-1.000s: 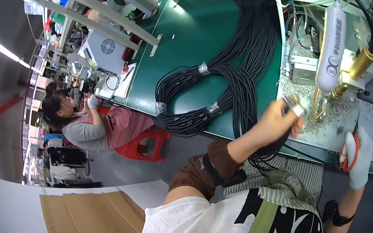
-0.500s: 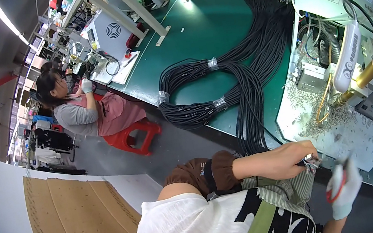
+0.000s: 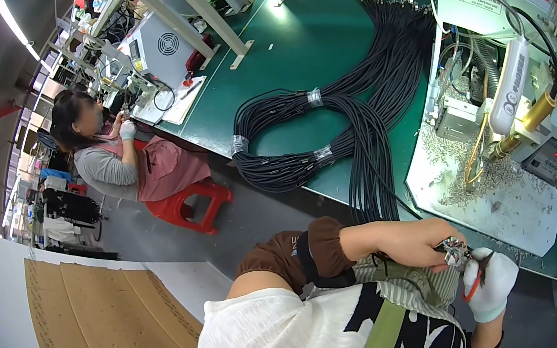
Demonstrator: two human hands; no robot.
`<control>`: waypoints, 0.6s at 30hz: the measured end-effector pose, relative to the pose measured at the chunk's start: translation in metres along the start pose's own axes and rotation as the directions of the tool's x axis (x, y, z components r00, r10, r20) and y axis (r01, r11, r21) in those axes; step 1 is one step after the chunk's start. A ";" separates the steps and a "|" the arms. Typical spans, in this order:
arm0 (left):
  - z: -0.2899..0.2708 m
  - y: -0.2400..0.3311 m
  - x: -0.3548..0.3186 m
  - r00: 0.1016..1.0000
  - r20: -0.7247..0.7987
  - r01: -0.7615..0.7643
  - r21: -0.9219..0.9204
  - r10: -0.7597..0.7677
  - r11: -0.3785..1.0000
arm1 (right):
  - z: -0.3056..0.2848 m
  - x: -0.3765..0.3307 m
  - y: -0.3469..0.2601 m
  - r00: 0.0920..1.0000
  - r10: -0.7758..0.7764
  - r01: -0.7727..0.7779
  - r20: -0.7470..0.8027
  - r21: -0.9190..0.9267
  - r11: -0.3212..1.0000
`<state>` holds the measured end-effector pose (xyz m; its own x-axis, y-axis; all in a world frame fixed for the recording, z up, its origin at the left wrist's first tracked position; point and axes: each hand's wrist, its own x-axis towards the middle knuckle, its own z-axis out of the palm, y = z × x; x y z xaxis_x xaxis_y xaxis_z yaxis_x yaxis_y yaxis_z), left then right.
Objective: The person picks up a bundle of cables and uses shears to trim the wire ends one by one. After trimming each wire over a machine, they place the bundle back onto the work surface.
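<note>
Bare left hand [image 3: 413, 244] gripped a small metal cable end [image 3: 454, 250]; gloved right hand [image 3: 491, 280] pinched a red-handled tool; the taped bundle of black cables [image 3: 330, 129] on the green desk [image 3: 315, 37] looked mostly unprocessed

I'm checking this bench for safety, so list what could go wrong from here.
1. The left hand pinches a metal connector tight against the gloved right hand; a slip could nick the bare fingers.
2. The cable bundle hangs over the table edge toward the lap; a tug might drag it off.
3. Metal scraps lie around the machine and could stick in a hand.
</note>
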<state>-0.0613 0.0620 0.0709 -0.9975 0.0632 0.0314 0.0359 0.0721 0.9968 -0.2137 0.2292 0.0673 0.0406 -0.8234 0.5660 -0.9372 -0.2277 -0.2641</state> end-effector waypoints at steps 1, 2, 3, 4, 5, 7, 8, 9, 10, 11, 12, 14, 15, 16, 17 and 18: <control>0.001 0.000 -0.001 0.999 -0.036 -0.036 0.030 0.037 0.999 | 0.004 -0.006 -0.001 0.984 0.171 -0.177 0.048 0.153 0.972; 0.004 0.003 -0.001 0.999 -0.032 -0.036 0.026 0.037 0.999 | 0.007 -0.014 -0.003 0.935 0.332 -0.354 0.123 0.289 0.889; 0.009 0.009 0.000 0.989 -0.126 -0.065 0.107 0.078 0.992 | 0.007 -0.019 -0.005 0.856 0.469 -0.516 0.218 0.403 0.756; 0.014 0.015 0.002 0.969 -0.215 -0.085 0.186 0.124 0.979 | 0.002 -0.013 -0.008 0.851 0.475 -0.524 0.222 0.400 0.752; 0.019 0.017 0.002 0.939 -0.297 -0.095 0.264 0.175 0.960 | -0.006 -0.004 -0.011 0.741 0.591 -0.647 0.320 0.575 0.500; 0.022 0.015 0.004 0.936 -0.317 -0.075 0.242 0.152 0.967 | -0.018 0.024 -0.018 0.473 0.671 -0.674 0.571 0.725 -0.142; 0.020 0.014 0.007 0.932 -0.337 -0.056 0.229 0.133 0.972 | -0.017 0.030 -0.019 0.448 0.689 -0.677 0.569 0.720 -0.153; 0.018 0.013 0.008 0.928 -0.355 -0.038 0.209 0.112 0.977 | -0.014 0.035 -0.022 0.537 0.712 -0.668 0.452 0.744 0.031; 0.015 0.018 0.008 0.925 -0.368 -0.023 0.204 0.099 0.979 | -0.012 0.033 -0.025 0.596 0.730 -0.653 0.336 0.732 0.196; 0.008 0.024 0.004 0.922 -0.377 -0.010 0.196 0.084 0.981 | -0.006 0.035 -0.025 0.611 0.725 -0.674 0.317 0.690 0.266; 0.003 0.020 0.002 0.910 -0.406 -0.005 0.201 0.087 0.980 | -0.006 0.036 -0.022 0.607 0.736 -0.705 0.300 0.631 0.324; -0.001 0.019 0.004 0.882 -0.464 0.038 0.237 0.079 0.971 | -0.007 0.049 -0.012 0.716 0.654 -0.658 0.243 0.547 0.517; -0.003 0.025 0.005 0.873 -0.483 0.077 0.271 0.066 0.959 | -0.009 0.053 -0.010 0.678 0.673 -0.707 0.296 0.514 0.486; -0.001 0.026 0.003 0.869 -0.494 0.083 0.207 0.031 0.975 | -0.013 0.056 -0.011 0.645 0.680 -0.743 0.348 0.492 0.454; -0.004 0.024 0.003 0.855 -0.519 0.094 0.155 0.000 0.983 | -0.008 0.060 -0.010 0.682 0.691 -0.703 0.240 0.475 0.529; -0.002 0.028 0.009 0.829 -0.557 0.097 0.074 -0.040 0.992 | -0.003 0.058 -0.010 0.717 0.684 -0.661 0.134 0.444 0.605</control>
<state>-0.0698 0.0627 0.0992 -0.8624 -0.5054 0.0278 -0.0570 0.1515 0.9868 -0.2033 0.1856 0.1052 -0.5656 -0.8158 0.1204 -0.4401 0.1752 -0.8807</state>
